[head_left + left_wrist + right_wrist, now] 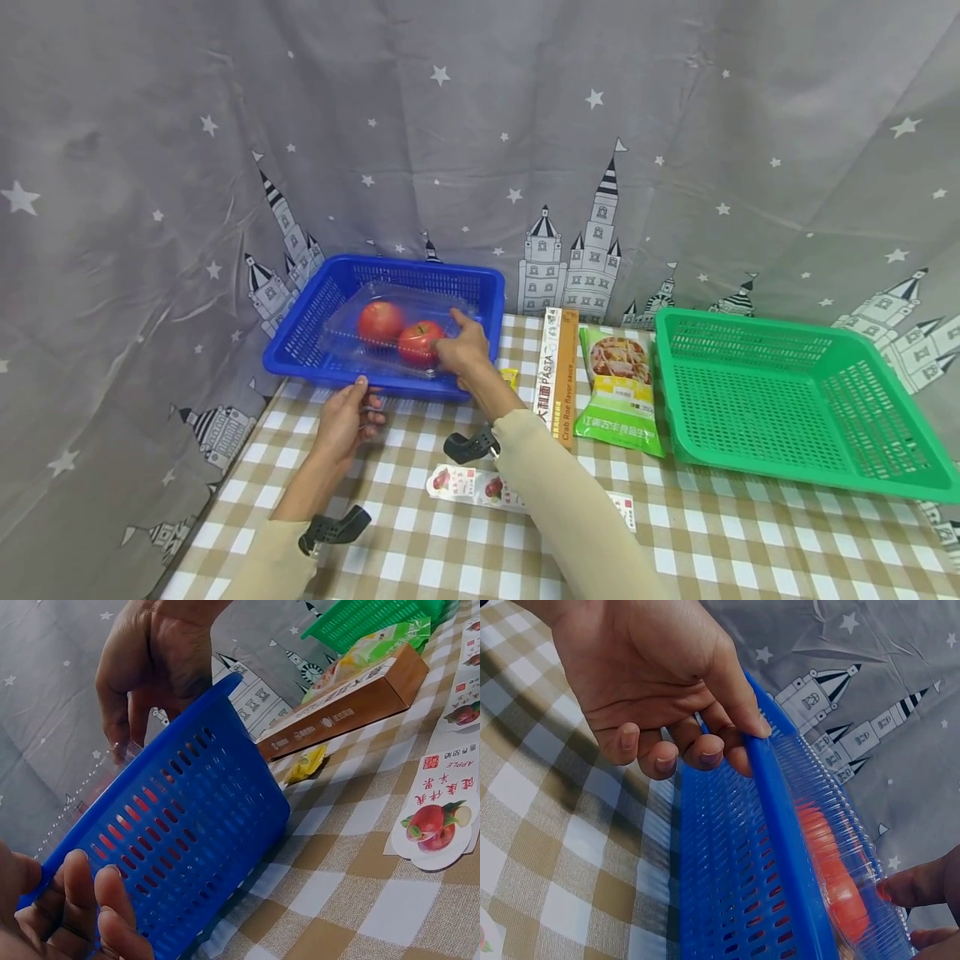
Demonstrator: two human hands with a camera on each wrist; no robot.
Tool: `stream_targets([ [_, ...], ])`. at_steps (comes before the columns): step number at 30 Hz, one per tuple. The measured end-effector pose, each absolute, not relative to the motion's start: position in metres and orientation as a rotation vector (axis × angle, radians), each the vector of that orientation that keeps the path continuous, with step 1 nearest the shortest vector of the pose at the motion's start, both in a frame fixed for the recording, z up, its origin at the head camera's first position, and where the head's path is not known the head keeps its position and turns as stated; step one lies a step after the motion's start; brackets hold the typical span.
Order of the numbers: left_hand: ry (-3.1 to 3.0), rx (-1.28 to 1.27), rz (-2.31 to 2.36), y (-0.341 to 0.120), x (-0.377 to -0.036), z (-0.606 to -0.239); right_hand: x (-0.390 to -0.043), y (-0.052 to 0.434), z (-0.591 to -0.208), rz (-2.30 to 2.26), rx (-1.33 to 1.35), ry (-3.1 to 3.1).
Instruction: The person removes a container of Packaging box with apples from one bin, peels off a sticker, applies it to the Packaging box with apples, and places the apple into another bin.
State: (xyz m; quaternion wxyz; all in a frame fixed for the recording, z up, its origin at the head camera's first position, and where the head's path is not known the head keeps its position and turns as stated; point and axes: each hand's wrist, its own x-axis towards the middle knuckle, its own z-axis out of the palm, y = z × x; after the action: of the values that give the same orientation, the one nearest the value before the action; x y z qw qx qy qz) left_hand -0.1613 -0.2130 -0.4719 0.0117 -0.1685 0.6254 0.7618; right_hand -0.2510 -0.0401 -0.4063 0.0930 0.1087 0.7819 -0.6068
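Observation:
A blue plastic basket stands at the back left of the checked table. Inside it sits a clear plastic box with two red apples, one apple left of the other apple. My left hand pinches the basket's front rim, thumb on top and the index finger below, as the right wrist view shows. Over the right end of the clear box, my right hand grips it with fingers and thumb apart. Part of that grip is hidden behind the basket wall in the left wrist view.
A strip of apple stickers lies in front, partly under the right forearm. Right of the blue basket are a small yellow packet, a pasta box and a green food bag. A green basket stands farther right. Grey curtain hangs behind.

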Motion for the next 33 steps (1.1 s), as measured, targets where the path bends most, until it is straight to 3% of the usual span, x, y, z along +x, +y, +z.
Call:
stream_targets([
  [15, 1.961, -0.542, 2.364, -0.214, -0.16, -0.47, -0.243, -0.031, -0.393, -1.918, 0.257, 2.325],
  [33, 1.993, -0.546, 2.344, -0.212, -0.162, -0.47, -0.198, 0.022, -0.354, -2.132, -0.079, 2.055],
])
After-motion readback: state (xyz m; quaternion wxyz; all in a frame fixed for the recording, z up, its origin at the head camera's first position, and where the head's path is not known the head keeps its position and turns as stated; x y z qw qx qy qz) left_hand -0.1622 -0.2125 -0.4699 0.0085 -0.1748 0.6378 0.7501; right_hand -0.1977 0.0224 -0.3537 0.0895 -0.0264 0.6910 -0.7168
